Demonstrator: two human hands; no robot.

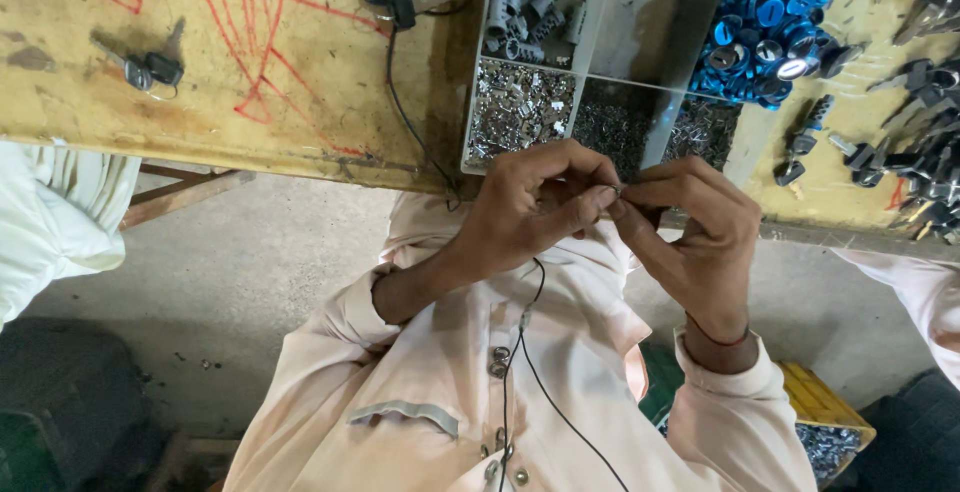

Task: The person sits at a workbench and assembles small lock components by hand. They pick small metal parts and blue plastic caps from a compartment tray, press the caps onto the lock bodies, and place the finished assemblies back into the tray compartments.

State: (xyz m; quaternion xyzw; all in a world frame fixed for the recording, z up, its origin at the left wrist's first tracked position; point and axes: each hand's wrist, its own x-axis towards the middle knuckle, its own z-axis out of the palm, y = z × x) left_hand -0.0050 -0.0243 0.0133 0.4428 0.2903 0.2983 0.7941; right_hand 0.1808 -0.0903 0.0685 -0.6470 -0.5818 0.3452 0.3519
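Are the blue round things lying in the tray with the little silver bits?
No, the blue round things lie in a heap on the yellow table, just beside the grey tray.

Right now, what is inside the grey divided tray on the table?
The grey divided tray holds small silver cylinders in one compartment and tiny shiny metal parts in another. The hands cover part of its near compartments.

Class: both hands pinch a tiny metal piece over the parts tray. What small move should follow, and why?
Probably keep both grips closed and ease the tiny metal piece together, since the left hand and right hand meet at it above the divided tray.
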